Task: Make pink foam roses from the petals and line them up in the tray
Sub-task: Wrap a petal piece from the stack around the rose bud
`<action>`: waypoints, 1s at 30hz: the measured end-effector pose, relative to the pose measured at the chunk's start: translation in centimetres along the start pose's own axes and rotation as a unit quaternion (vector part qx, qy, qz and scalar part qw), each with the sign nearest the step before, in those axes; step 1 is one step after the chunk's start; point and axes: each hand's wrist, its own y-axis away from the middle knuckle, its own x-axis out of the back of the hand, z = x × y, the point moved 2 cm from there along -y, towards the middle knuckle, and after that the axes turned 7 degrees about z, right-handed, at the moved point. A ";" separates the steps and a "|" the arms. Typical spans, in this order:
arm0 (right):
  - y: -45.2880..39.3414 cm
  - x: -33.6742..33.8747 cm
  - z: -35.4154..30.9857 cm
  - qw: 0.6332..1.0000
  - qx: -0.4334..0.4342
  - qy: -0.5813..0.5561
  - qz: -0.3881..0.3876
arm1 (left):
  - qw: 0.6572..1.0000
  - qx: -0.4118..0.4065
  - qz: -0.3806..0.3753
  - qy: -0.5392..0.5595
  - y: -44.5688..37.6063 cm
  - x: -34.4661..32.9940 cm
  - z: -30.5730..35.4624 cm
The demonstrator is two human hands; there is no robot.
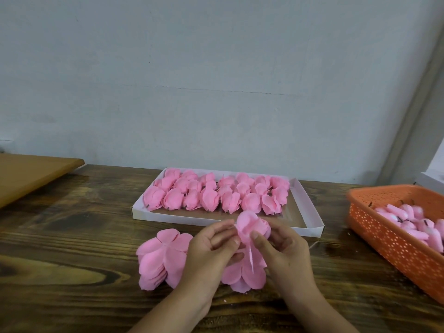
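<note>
Half-wrapped pink rose (252, 227) before rose-filled white tray (310, 207).

Soft, even light, faint shadows on the surface (72, 236); orange basket (396, 248) blurs at the right edge, wide-angle lines bending.

Wooden table (72, 236): white tray (310, 212), petal stack (158, 258), orange basket (394, 241).

Bare wooden surface (72, 248) lies open toward 9 o'clock and along the near edge at 6, giving a hand free passage. At 12 the white tray (310, 212) packed with roses (209, 195) blocks the way, with only its near strip bare. At 3 the orange basket (394, 248) stands as a wall, and the petal stack (158, 258) sits at 8.
</note>
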 end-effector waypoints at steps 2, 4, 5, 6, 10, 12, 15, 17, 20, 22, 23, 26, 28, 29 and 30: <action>0.1 -0.1 -0.1 1.000 0.002 -0.009 -0.010 | 1.000 -0.011 0.007 -0.006 -0.1 0.1 0.1; 0.1 -0.1 -0.2 1.000 0.005 -0.002 -0.009 | 1.000 -0.015 0.013 -0.001 -0.1 0.1 0.2; 0.1 -0.1 -0.1 1.000 0.007 0.002 -0.004 | 1.000 -0.014 0.012 0.010 -0.2 0.1 0.2; 0.1 -0.1 0.0 1.000 0.008 0.005 0.003 | 1.000 -0.011 0.005 0.021 -0.2 0.0 0.1; 0.1 0.0 0.0 0.999 0.023 0.023 0.030 | 0.999 -0.010 -0.016 0.027 0.1 -0.3 0.1; 0.2 0.1 0.1 0.998 0.028 0.033 0.039 | 1.000 -0.010 -0.013 0.014 0.3 -0.4 0.1; 0.3 0.0 0.3 0.998 0.029 0.046 0.032 | 0.999 -0.011 0.022 -0.020 0.1 -0.2 -0.2; 0.4 -0.1 0.4 0.998 0.029 0.054 0.034 | 0.998 -0.009 0.053 -0.027 0.1 0.0 -0.3; 0.5 -0.1 0.3 0.996 0.037 0.068 0.050 | 0.994 -0.027 0.087 -0.065 -0.1 0.4 -0.4; 0.4 -0.1 0.2 0.995 0.039 0.072 0.056 | 0.990 -0.056 0.090 -0.092 0.1 0.4 -0.2; 0.4 -0.1 0.2 0.995 0.038 0.070 0.056 | 0.988 -0.075 0.087 -0.100 0.2 0.3 -0.1; 0.5 -0.1 0.2 0.996 0.033 0.067 0.045 | 0.982 -0.130 0.071 -0.118 0.5 0.1 0.2; 0.6 -0.3 0.2 0.997 0.028 0.064 0.033 | 0.977 -0.155 0.073 -0.128 0.6 0.0 0.2; 0.7 -0.4 0.1 0.997 0.026 0.065 0.027 | 0.975 -0.159 0.078 -0.131 0.6 0.1 0.1; 0.8 -0.4 0.1 0.997 0.024 0.067 0.020 | 0.975 -0.159 0.085 -0.130 0.6 0.1 0.0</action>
